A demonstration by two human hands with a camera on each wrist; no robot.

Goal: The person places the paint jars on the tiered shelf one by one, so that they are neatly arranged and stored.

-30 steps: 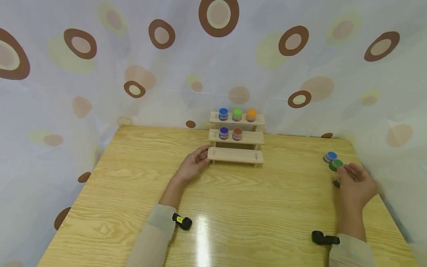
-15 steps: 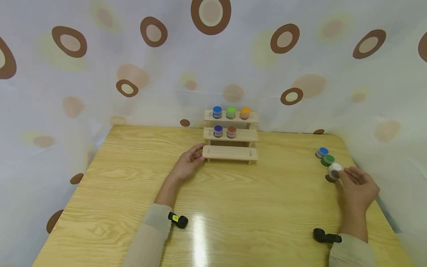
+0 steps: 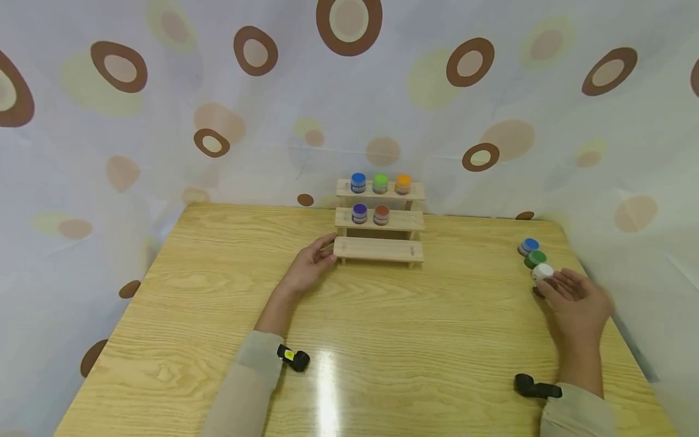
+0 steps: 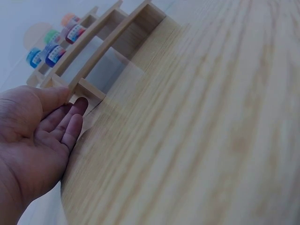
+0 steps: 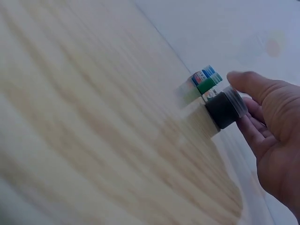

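My left hand (image 3: 306, 271) holds the left end of the lowest step of a three-tier wooden rack (image 3: 378, 247). In the left wrist view, the thumb lies on the board and the curled fingers (image 4: 70, 126) reach its underside. My right hand (image 3: 580, 309), at the far right of the table, has thumb and fingers around a black paint jar (image 5: 222, 110) with a greyish lid, standing on the table. From the head, that hand mostly hides the black jar. Beyond it in a row stand a white-lidded jar (image 3: 542, 272), a green jar (image 3: 536, 260) and a blue-lidded jar (image 3: 528, 246).
The rack's top tier carries blue (image 3: 358, 182), light green (image 3: 380, 183) and orange (image 3: 403, 184) jars. Purple (image 3: 359, 213) and brown-red (image 3: 381, 215) jars stand on the middle tier. A patterned cloth (image 3: 349, 121) hangs behind and along the table's (image 3: 415, 340) right side.
My right hand has pulled back from over the white-lidded jar, then come in around the black one. The left hand stays at the rack. The head view has shifted slightly.
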